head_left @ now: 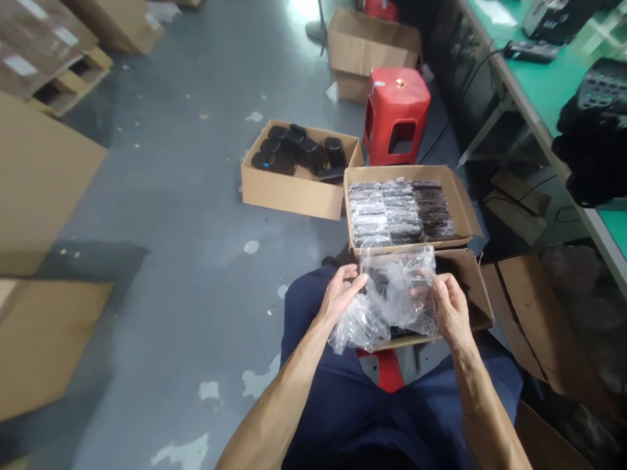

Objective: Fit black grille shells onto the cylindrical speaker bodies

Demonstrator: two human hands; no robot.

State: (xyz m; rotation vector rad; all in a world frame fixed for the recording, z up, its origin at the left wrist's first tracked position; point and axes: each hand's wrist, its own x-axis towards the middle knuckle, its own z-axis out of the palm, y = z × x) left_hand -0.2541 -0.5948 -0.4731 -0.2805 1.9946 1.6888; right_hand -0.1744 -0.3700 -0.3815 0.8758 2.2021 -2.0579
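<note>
Crumpled clear plastic bags (401, 294) are spread between my two hands, over a cardboard box (477, 294) in front of my lap. My right hand (451, 310) pinches the right edge of a bag between thumb and fingers. At the left side, my left hand (340, 294) has its thumb and fingers closed on the crumpled plastic. Dark contents show in part beneath the plastic; I cannot make out what they are. Just beyond stands an open carton (460, 196) with rows of dark flat items (401, 209) wrapped in clear plastic.
Another carton (289, 196) holds several black items (311, 153). Behind it are a red stool (398, 111) and a larger box (372, 42). A green-topped workbench (543, 78) runs along the right. Cardboard boxes (44, 189) and a wooden pallet (73, 81) stand at left.
</note>
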